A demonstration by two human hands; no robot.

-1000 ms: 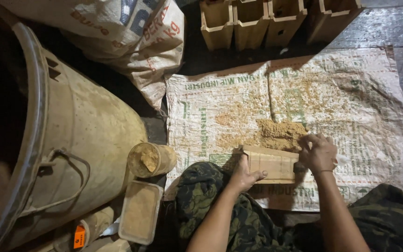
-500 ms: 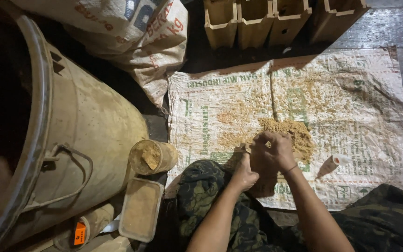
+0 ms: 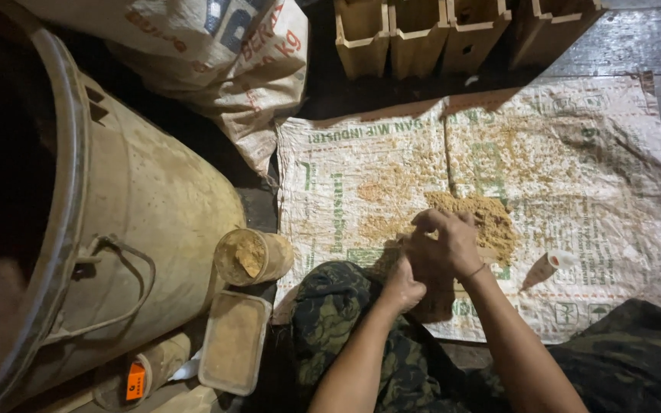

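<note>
Two hands meet over the woven sack mat (image 3: pixel 575 191) in the head view, and we judge the step in hand as packing sawdust-like meal into a small wooden box. Our left hand (image 3: pixel 401 287) steadies the box from the near side, fingers wrapped against it, while our right hand (image 3: pixel 445 243) lies on top, fingers curled down and closed over it. The wooden box (image 3: pixel 431 302) itself is mostly hidden beneath both palms; only a lower edge shows, close against our knee in camouflage trousers (image 3: pixel 330 321). A heap of tan meal (image 3: pixel 491 222) lies just beyond the hands on the mat. Pressing evenly would call for a level box and a firm, flat palm. Both forearms run up from the bottom edge, converging at the wrists. A large metal drum (image 3: pixel 116 229) stands at left, with a round tin (image 3: pixel 250 258) and a rectangular tub (image 3: pixel 232 340) beside it.
</note>
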